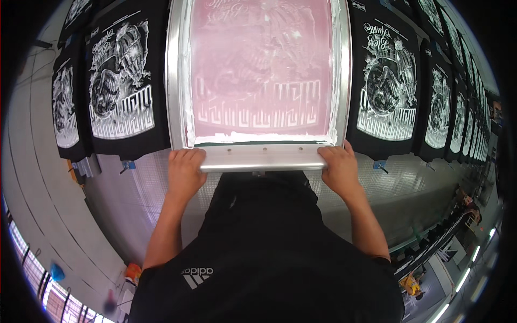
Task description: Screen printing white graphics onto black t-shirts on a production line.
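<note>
A printing screen (258, 81) with pink mesh, a faint reversed design and white ink along its inner edges lies in an aluminium frame in front of me. Its near edge is a silver bar (264, 160) with three small holes. My left hand (184, 168) grips the left end of this bar, fingers curled over it. My right hand (338, 168) grips the right end the same way. My forearms come up on either side of my dark-clothed body, which is below the bar.
Black shirts with white prints (121, 107) lie in rows left and right (385, 91), with small blue-mounted clamps (381, 166) beneath. A metal walkway (142, 188) runs under them. At the lower right are a long rail (431, 237) and other people (412, 285), (467, 202).
</note>
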Tool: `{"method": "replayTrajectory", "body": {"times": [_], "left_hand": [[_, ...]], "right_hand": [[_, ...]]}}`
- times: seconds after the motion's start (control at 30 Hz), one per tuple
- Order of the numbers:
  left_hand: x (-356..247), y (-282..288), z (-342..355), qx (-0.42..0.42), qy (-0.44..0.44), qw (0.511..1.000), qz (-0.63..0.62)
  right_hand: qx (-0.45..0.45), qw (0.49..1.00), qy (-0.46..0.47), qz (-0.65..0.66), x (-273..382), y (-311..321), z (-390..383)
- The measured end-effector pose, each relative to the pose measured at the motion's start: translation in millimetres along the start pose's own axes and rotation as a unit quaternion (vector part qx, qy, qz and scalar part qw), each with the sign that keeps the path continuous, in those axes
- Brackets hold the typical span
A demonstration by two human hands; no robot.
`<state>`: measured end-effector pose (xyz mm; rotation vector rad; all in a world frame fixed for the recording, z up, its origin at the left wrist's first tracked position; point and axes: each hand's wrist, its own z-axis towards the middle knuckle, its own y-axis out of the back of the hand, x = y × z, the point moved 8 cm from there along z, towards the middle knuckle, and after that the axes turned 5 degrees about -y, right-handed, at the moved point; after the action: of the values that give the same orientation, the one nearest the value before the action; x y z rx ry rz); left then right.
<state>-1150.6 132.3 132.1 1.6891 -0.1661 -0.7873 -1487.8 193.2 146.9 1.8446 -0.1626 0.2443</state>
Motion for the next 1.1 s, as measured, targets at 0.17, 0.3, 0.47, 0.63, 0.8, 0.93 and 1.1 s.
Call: {"method": "replayTrajectory", "body": {"times": [0.17,0.3,0.47,0.63,0.8,0.93,1.1], "left_hand": [[7,-18,-16,-0.002,0.024,0.999,-0.034],[2,-39,-46,-0.071,0.002,0.997,0.025],[59,-20,91,-0.123,-0.018,0.991,0.045],[124,28,264,-0.156,-0.036,0.986,0.053],[170,67,379,-0.139,0.004,0.98,0.14],[170,93,431,-0.077,0.018,0.992,0.093],[148,96,311,0.002,0.01,0.998,0.068]], "right_hand": [[0.091,0.995,-0.028,0.007,-8,-21,6],[-0.049,0.999,0.012,0.007,4,-33,-28],[-0.106,0.994,0.027,-0.012,-31,-2,101],[-0.173,0.982,0.037,-0.064,-65,57,266],[-0.142,0.982,0.01,-0.123,-96,93,387],[-0.104,0.985,0.022,-0.136,-122,130,440],[0.023,0.995,-0.029,-0.093,-60,111,316]]}}
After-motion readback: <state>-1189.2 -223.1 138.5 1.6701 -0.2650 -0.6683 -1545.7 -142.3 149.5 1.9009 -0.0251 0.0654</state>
